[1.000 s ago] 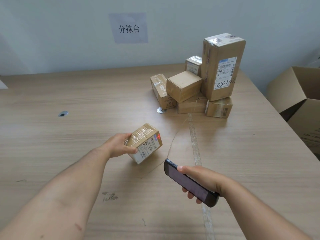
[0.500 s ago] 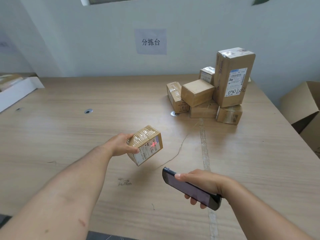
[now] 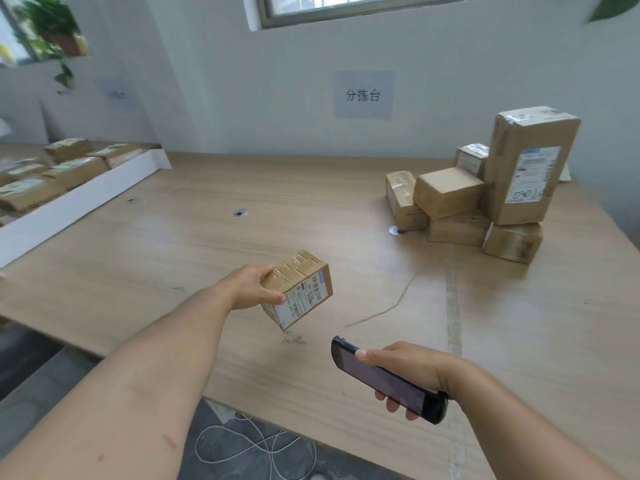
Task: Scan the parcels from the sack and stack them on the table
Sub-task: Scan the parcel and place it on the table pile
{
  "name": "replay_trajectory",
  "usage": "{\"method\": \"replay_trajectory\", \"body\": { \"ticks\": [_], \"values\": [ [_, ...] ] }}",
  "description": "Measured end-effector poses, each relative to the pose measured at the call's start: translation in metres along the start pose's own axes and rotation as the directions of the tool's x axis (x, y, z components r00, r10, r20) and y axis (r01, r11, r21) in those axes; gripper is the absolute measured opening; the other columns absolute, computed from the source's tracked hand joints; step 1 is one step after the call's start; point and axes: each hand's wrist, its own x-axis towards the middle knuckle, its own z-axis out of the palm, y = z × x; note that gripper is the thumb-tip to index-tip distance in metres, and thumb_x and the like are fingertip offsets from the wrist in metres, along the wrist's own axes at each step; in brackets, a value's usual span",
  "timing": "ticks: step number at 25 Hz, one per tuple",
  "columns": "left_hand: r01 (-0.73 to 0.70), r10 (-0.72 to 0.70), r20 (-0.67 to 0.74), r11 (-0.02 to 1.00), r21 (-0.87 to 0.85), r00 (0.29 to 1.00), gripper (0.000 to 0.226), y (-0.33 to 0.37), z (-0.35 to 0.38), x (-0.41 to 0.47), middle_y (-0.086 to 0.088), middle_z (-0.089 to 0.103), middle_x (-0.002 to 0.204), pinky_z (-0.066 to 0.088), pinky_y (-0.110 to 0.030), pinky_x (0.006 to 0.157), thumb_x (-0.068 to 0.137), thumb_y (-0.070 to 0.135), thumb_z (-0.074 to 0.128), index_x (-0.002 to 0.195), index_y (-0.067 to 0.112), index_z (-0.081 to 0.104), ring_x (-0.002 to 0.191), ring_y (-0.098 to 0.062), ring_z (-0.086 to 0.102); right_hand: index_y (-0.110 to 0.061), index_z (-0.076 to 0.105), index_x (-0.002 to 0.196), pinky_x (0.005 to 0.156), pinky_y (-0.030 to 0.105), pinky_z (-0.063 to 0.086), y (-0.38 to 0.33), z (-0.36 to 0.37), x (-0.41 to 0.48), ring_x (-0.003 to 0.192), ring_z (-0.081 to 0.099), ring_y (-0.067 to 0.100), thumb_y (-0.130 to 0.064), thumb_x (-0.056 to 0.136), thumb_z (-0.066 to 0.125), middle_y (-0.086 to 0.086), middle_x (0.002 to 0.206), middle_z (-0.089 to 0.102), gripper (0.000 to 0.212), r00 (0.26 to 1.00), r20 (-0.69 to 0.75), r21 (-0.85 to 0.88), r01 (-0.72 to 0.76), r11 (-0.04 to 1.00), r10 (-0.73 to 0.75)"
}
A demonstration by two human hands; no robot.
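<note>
Far left: a white tray (image 3: 86,199), cut off by the frame edge, held several brown parcels whose labels were too blurred to read. The writing on a wall paper (image 3: 117,95) above it was illegible.

The left hand (image 3: 249,289) gripped the small parcel (image 3: 301,289) by its taped end, thumb on the near face, fingers mostly hidden behind. The parcel hung tilted, one corner down, over the middle of the table (image 3: 173,254); contact with the wood could not be determined. Its white label showed a barcode, print too small to read.

The wall sign (image 3: 363,95) read "分拣台". The right hand (image 3: 408,372) held the dark scanner (image 3: 388,379), fingers curled underneath.

Far right: a stack of parcels (image 3: 453,209). The upright tall box (image 3: 530,164) on top bore a blurred handwritten mark.
</note>
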Motion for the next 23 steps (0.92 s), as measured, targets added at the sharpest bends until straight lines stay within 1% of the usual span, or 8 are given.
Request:
{"method": "replay_trajectory", "body": {
  "ticks": [2,4,8,10,12,15,19,23],
  "values": [
    [0.050,-0.050,-0.025,0.999,0.006,0.998,0.079,-0.013,-0.007,-0.011,0.002,0.056,0.134,0.042,-0.031,0.101,0.074,0.037,0.078,0.143,0.020,0.044,0.118,-0.015,0.054,-0.009,0.063,0.113,0.066,0.036,0.057,-0.009,0.008,0.004,0.069,0.067,0.019,-0.062,0.093,0.052,0.007,0.089,0.070,0.058,0.999,0.028,-0.031,0.021,0.999,-0.020],
    [0.097,-0.097,-0.037,0.995,0.020,0.995,0.084,-0.028,-0.014,-0.022,0.003,0.055,0.135,0.043,-0.029,0.100,0.071,0.042,0.078,0.145,0.022,0.042,0.120,-0.015,0.053,-0.009,0.063,0.113,0.069,0.038,0.057,-0.018,0.016,0.012,0.072,0.067,0.020,-0.063,0.092,0.053,0.007,0.089,0.069,0.059,0.997,0.061,-0.048,0.050,0.998,-0.047],
    [0.184,-0.182,-0.063,0.983,0.019,0.981,0.091,-0.066,-0.027,-0.049,0.009,0.064,0.118,0.048,-0.031,0.095,0.052,0.060,0.071,0.135,0.026,0.052,0.106,-0.010,0.060,-0.011,0.065,0.106,0.067,0.039,0.057,-0.042,0.037,0.032,0.071,0.068,0.022,-0.068,0.086,0.056,0.006,0.084,0.071,0.061,0.988,0.123,-0.077,0.107,0.991,-0.097],
    [0.230,-0.229,-0.089,0.973,0.001,0.969,0.075,-0.087,-0.033,-0.067,0.010,0.060,0.119,0.047,-0.030,0.096,0.063,0.051,0.074,0.130,0.025,0.055,0.106,-0.010,0.057,-0.015,0.064,0.104,0.065,0.038,0.057,-0.062,0.051,0.043,0.070,0.068,0.021,-0.066,0.089,0.054,0.005,0.083,0.071,0.055,0.979,0.162,-0.109,0.141,0.984,-0.122],
    [0.260,-0.262,-0.110,0.965,-0.029,0.959,0.062,-0.109,-0.037,-0.085,0.010,0.057,0.121,0.044,-0.025,0.094,0.074,0.040,0.076,0.130,0.030,0.052,0.105,-0.010,0.055,-0.015,0.063,0.107,0.065,0.038,0.057,-0.084,0.068,0.057,0.073,0.068,0.023,-0.066,0.090,0.054,0.005,0.085,0.070,0.054,0.966,0.213,-0.140,0.177,0.974,-0.145],
    [0.366,-0.373,-0.131,0.928,-0.074,0.919,0.069,-0.158,-0.045,-0.114,0.004,0.061,0.125,0.046,-0.027,0.094,0.075,0.041,0.076,0.137,0.025,0.050,0.106,-0.012,0.057,-0.013,0.064,0.108,0.069,0.041,0.057,-0.120,0.101,0.085,0.077,0.067,0.026,-0.066,0.089,0.055,0.008,0.086,0.071,0.057,0.946,0.285,-0.194,0.214,0.957,-0.154],
    [0.468,-0.481,-0.156,0.876,-0.117,0.863,0.076,-0.238,-0.063,-0.154,0.006,0.061,0.120,0.050,-0.033,0.089,0.066,0.055,0.073,0.135,0.034,0.050,0.102,-0.014,0.060,-0.009,0.065,0.108,0.075,0.048,0.058,-0.177,0.162,0.124,0.077,0.067,0.030,-0.073,0.078,0.058,0.010,0.086,0.072,0.071,0.916,0.368,-0.254,0.267,0.930,-0.162],
    [0.551,-0.576,-0.176,0.816,-0.173,0.798,0.071,-0.322,-0.097,-0.195,0.003,0.055,0.118,0.049,-0.036,0.092,0.066,0.055,0.071,0.131,0.033,0.054,0.104,-0.015,0.057,-0.002,0.066,0.105,0.070,0.046,0.057,-0.247,0.241,0.159,0.071,0.066,0.032,-0.079,0.071,0.060,0.014,0.078,0.071,0.085,0.887,0.436,-0.325,0.316,0.892,-0.155]
  ]
}}
